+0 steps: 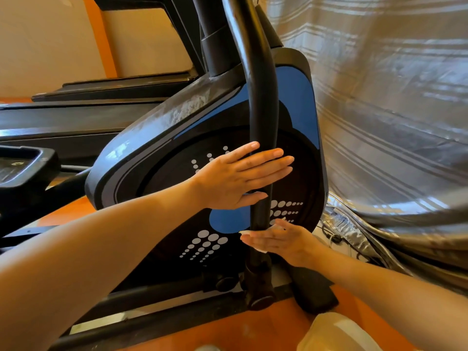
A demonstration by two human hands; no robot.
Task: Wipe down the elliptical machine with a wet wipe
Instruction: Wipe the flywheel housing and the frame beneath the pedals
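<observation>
Elliptical machine [157, 158], glossy rounded housing, dusty top, flat left hand [235, 178]

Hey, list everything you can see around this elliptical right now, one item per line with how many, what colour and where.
elliptical flywheel housing: one, black and blue with grey dot patterns, centre, dusty along its top edge
swing arm bar: one, black, upright in front of the housing
wet wipe: one, white, low on the bar under the right palm, mostly hidden
foot pedal: one, black, left edge
base rails: black, along the floor below the housing
treadmill: one, black, behind at upper left
cover sheet: one, silver-grey striped, right side
floor: orange, bottom
container: one, pale yellowish, bottom right, blurred
left hand: flat, fingers straight, against the bar
right hand: fingers straight, pressing the wipe to the bar
</observation>
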